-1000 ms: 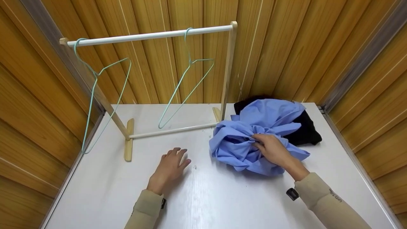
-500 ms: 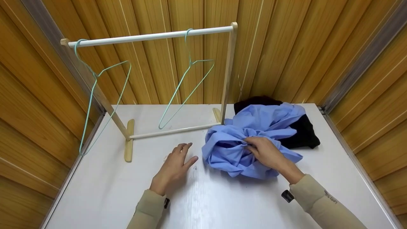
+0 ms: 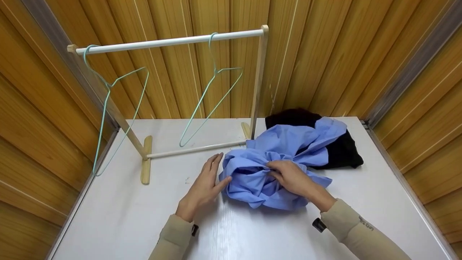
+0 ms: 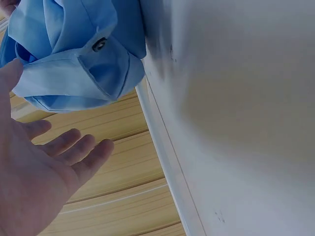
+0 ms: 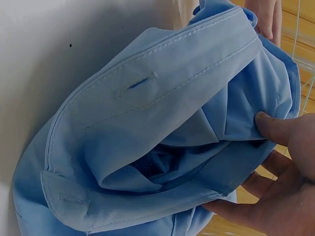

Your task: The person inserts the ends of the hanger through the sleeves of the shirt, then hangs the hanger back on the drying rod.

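A crumpled light blue shirt (image 3: 249,182) lies bunched on the right half of the white table. My right hand (image 3: 291,177) pinches a fold near its middle. In the right wrist view the thumb and fingers hold a stitched band (image 5: 187,69) of the shirt, which shows a buttonhole. At the left side of the bundle is my left hand (image 3: 203,188), fingers extended, with the fingertips right at the cloth's edge. A dark button (image 4: 99,44) on the shirt shows in the left wrist view, and there the palm faces the cloth with nothing in it.
A black folded cloth (image 3: 344,153) lies behind and partly under the shirt. To the left stands a small clothes rack with a white rail (image 3: 162,42). From it hang two mint wire hangers, one left (image 3: 104,104) and one right (image 3: 202,97). Wood-panelled walls enclose the table.
The right hand has drawn the shirt left and toward the front, off part of the black cloth. My left hand has moved right, up to the bundle's edge.
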`<state>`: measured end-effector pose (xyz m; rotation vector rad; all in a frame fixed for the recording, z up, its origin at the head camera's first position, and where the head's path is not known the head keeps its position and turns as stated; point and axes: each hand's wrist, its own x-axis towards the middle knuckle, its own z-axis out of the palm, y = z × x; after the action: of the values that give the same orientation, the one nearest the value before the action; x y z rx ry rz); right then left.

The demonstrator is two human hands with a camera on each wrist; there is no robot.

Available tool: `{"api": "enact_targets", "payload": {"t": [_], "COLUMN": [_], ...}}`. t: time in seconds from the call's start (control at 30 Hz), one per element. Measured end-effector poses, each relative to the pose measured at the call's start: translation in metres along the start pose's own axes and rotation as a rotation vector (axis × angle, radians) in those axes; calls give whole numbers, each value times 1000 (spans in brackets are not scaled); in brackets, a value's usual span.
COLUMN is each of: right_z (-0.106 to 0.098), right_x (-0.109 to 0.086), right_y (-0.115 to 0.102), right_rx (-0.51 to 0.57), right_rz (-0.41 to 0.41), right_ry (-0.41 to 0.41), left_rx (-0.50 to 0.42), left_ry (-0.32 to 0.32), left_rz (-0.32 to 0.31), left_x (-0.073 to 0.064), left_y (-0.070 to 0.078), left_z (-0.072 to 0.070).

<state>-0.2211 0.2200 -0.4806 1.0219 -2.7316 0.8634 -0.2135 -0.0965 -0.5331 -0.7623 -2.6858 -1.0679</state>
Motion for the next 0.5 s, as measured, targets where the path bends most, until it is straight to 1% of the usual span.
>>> {"api": "enact_targets", "payload": {"t": [0.23, 0.4, 0.5], "right_z": [5, 8, 10], "right_x": [1, 1, 0], "right_y": [-4, -6, -7], "right_rx": [15, 36, 42], "right_rz": [-24, -44, -50], "right_ry": [-11, -25, -40], "left_rx": [-19, -16, -34], "left_ry": [27, 53, 73], "left_rz": [68, 94, 116], "left_x": [3, 4, 5], "left_y": [2, 3, 2], "left_z": [3, 4, 6]}}
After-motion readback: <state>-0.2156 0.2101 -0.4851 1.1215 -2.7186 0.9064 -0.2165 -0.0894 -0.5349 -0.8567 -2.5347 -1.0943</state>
